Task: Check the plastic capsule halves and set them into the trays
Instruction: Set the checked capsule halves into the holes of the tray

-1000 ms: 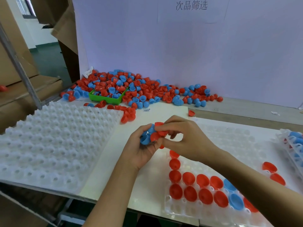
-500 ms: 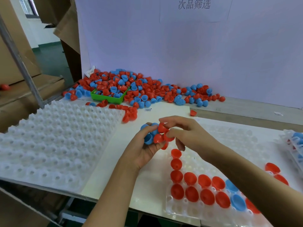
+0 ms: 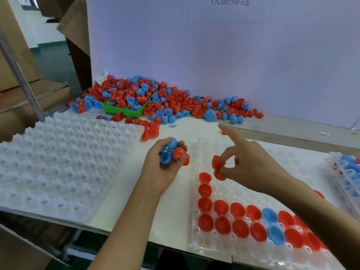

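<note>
A white dimpled tray (image 3: 58, 162) lies unfilled at the left of the bench; a clear tray (image 3: 206, 152) at the right is partly loaded, two near rows and a short left column being seated with red and blue halves (image 3: 239, 221). The loose stock (image 3: 165, 102) is heaped against the back wall, around a green bin (image 3: 124, 112). A reserve of blue and red halves (image 3: 171, 152) is grasped in the curled left hand (image 3: 165, 164). One red half (image 3: 218, 166) is pinched by the right hand (image 3: 251, 168), index extended, just above the column. Placement is judged in hand; lowering into the next vacant pocket, rim upward, is required
</note>
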